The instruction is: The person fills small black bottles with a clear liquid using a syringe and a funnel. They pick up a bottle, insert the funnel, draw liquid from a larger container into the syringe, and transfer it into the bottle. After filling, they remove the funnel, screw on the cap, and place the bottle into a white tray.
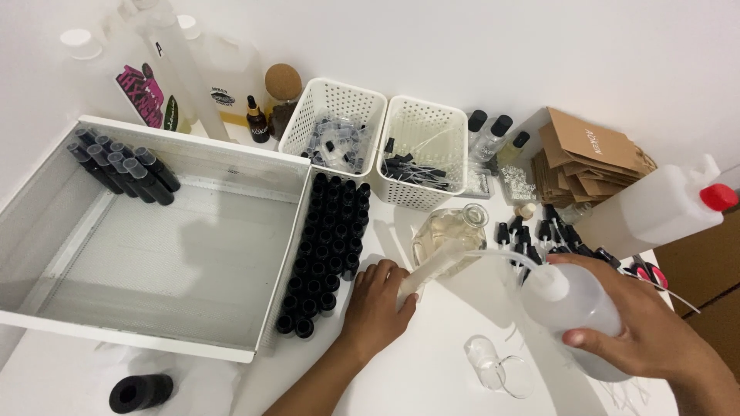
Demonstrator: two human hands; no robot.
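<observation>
My right hand (644,327) grips a translucent squeeze wash bottle (574,304) at the right front. Its thin bent spout tube (493,254) arcs left toward my left hand (376,306). My left hand holds a small clear vial (422,279), tilted, with the tube's tip at its mouth. Just behind the vial stands a glass flask (449,229) with pale yellowish liquid. To the left of my left hand stand several rows of small black bottles (327,246) on the white table.
A large white tray (166,254) at the left holds a few black bottles (123,166) in its far corner. Two white perforated baskets (331,100) (428,115) stand behind. Brown paper bags (590,158), black droppers (539,231), a white jug with red cap (663,208) fill the right.
</observation>
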